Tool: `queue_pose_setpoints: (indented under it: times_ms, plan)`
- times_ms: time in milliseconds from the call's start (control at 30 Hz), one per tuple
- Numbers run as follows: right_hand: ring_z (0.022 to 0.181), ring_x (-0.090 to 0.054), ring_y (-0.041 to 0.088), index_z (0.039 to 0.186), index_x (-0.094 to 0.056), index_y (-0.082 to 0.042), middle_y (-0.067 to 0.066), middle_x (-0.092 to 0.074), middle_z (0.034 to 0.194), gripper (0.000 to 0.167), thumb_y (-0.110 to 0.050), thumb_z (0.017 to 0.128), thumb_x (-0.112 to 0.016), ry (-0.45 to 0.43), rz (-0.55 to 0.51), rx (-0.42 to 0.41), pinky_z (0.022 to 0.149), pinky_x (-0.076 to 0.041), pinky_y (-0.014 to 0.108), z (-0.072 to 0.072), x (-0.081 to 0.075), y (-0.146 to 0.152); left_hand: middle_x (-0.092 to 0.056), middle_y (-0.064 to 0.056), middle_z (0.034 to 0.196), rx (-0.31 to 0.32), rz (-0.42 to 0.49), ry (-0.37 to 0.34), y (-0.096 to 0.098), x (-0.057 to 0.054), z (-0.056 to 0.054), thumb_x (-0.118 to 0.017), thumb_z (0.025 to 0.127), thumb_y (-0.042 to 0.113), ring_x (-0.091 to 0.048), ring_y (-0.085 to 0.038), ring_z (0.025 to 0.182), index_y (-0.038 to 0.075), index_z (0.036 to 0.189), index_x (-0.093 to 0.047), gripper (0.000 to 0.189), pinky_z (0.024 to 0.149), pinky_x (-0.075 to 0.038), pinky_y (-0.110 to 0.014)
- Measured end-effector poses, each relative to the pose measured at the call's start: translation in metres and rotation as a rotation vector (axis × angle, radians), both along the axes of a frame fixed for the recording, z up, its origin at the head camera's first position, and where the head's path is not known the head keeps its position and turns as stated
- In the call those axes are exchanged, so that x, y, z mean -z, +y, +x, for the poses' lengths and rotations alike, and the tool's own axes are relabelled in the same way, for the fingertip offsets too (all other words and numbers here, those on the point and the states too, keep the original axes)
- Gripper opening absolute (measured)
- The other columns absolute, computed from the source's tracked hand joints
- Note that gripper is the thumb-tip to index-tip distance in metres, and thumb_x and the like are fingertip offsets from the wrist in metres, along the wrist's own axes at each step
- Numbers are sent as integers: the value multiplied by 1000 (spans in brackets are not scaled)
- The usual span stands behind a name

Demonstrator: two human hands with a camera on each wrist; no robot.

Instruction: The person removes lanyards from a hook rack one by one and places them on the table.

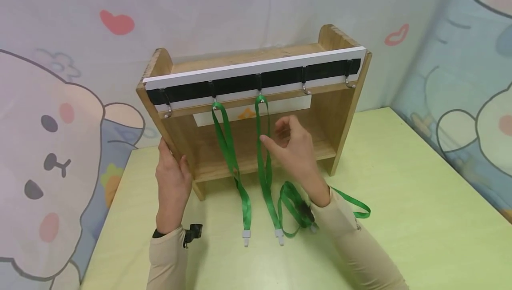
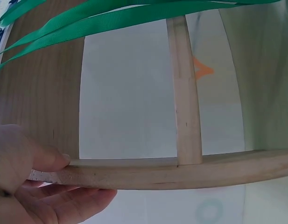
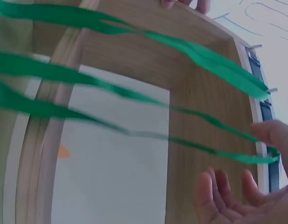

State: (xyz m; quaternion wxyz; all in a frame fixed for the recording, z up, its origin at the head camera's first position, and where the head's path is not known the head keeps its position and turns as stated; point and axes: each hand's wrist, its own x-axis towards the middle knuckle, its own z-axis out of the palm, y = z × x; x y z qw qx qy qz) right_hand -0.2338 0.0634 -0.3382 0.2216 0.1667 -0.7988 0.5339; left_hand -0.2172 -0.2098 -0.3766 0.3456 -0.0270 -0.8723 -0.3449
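Note:
A small wooden shelf (image 1: 343, 117) stands on the table, a hook rail (image 1: 236, 85) along its upper front edge. Two green lanyards hang from the rail: one lanyard (image 1: 229, 148) on the second hook from the left, another lanyard (image 1: 265, 174) on the middle hook. Pale clips at their lower ends reach down in front of the shelf. My left hand (image 1: 173, 185) grips the edge of the left side panel (image 2: 129, 176), thumb on one face and fingers on the other. Beside the middle lanyard is my right hand (image 1: 297, 152), thumb and fingers spread apart, holding nothing.
More green lanyard (image 1: 294, 201) lies bunched on the table (image 1: 400, 170), partly under my right forearm; a loop (image 1: 362, 210) shows past the sleeve. The rail's outer hooks (image 1: 306, 86) carry nothing. A cartoon-printed cloth (image 1: 240, 19) hangs behind.

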Motion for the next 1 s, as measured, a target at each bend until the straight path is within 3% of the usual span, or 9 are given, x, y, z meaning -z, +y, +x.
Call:
queue_pose_setpoints:
  times_ms: [267, 433, 567, 767, 1000]
  plan:
    - [96, -59, 28, 114, -50, 1, 14, -57, 104, 40, -19, 91, -76, 14, -73, 75, 80, -50, 38, -3, -1, -23, -48, -39, 136, 1, 0, -13, -1, -1, 0, -55, 96, -12, -56, -57, 117, -11, 148, -27, 59, 89, -50, -66]
    - [93, -60, 29, 106, -57, 2, 14, -60, 101, 23, -11, 94, -71, 116, -21, 105, 79, -49, 39, -6, 0, -28, -49, -38, 135, 8, 2, -10, -1, 0, -1, -56, 95, -12, -57, -57, 115, -11, 148, -27, 60, 87, -51, -66]
    - [86, -63, 29, 98, -62, 2, 14, -64, 91, 8, -5, 95, -66, 187, -8, 77, 78, -52, 41, -8, 0, -28, -50, -38, 134, 25, -15, 27, -3, 1, -1, -57, 95, -13, -58, -56, 114, -10, 147, -28, 60, 83, -53, -64]
    - [82, -64, 28, 99, -63, 3, 14, -65, 90, 7, -2, 95, -64, 223, -54, 9, 73, -55, 39, -6, -2, -23, -51, -37, 132, 43, -25, 64, -5, 2, -1, -58, 95, -13, -59, -55, 113, -9, 146, -30, 59, 76, -57, -62]
    - [81, -65, 23, 97, -62, 2, 13, -66, 89, 6, 0, 96, -67, 168, -134, -64, 68, -55, 27, 2, -6, -12, -51, -37, 131, 48, -16, 62, -5, 0, -1, -58, 95, -13, -59, -54, 114, -11, 145, -31, 57, 76, -57, -61]
